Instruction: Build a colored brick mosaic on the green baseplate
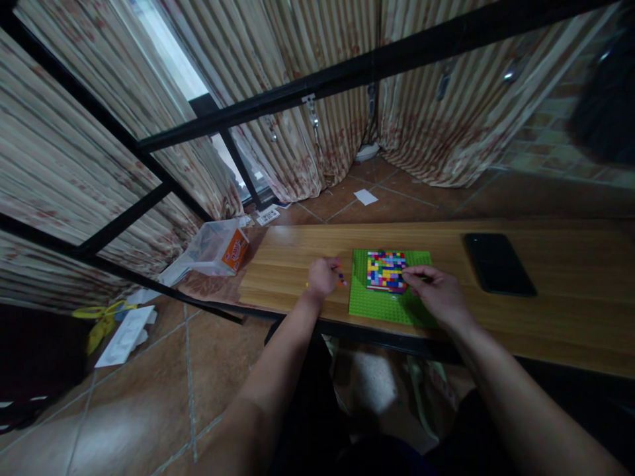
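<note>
A green studded baseplate (pixel 361 304) lies on the wooden table, carrying a square block of many-coloured toy bricks (pixel 385 270). At the right edge of that block, my right hand (pixel 439 292) has thumb and forefinger pinched together; whatever is between the fingertips is too small to make out. My left hand (pixel 322 276) rests on the table left of the baseplate, its fingers curled closed and partly hidden. Several tiny loose bricks (pixel 341 277) lie by its fingertips, and I cannot tell whether any is in its grasp.
A black phone (pixel 497 263) lies on the table (pixel 570 317) to the right. Beyond the left end stands a clear plastic box (pixel 211 248) with an orange label. A black metal bar (pixel 347 79) crosses above, in front of striped curtains. White paper (pixel 366 197) lies on the tiled floor.
</note>
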A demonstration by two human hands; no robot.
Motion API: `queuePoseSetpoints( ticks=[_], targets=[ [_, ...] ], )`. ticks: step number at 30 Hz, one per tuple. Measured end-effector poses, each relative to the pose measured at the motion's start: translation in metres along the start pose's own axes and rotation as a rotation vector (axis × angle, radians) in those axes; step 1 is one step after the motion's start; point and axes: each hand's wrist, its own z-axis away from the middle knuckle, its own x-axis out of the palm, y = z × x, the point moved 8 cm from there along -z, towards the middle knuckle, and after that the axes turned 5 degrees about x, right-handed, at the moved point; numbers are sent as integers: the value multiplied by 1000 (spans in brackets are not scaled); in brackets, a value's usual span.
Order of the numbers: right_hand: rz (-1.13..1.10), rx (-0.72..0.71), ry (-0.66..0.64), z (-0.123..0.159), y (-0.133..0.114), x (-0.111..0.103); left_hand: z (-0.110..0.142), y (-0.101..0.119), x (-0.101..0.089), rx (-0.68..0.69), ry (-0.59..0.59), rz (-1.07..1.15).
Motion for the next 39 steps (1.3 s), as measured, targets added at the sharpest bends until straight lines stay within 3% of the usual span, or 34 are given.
queuePoseSetpoints(
  ticks=[8,14,24,31,39],
  targets=[
    [-11,4,4,0,0,0,3,2,1,87,-44,-95],
    [-9,-21,8,0,-1,-1,6,7,-6,116,-14,-96],
    [9,20,18,3,-1,-1,-1,2,3,48,18,-104],
    [-4,47,-8,3,0,1,-2,0,-2,7,49,-128],
    [-30,9,-10,1,1,2,-3,2,4,55,-57,-149]
  ],
)
